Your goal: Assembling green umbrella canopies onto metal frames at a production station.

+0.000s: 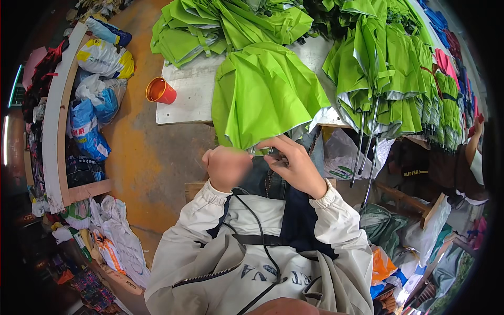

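A bright green umbrella point(268, 94) with a silvery underside lies partly spread over the near edge of the table, its hem toward me. My left hand point(228, 167) is closed at the hem's lower left; part of it is blurred. Across from it, my right hand point(296, 164) is bent with thumb and fingertips pinched at the same hem. A small bit of green and silver shows between the two hands, too small to make out. The fingertips are partly hidden under the cloth.
More green umbrellas point(184, 31) are heaped on the white table point(184, 86), with others point(383, 79) hanging shafts down at the right. A red cup point(160, 91) stands near the table's left corner. Stuffed plastic bags point(89, 128) line the left; another person's arm point(475, 131) shows far right.
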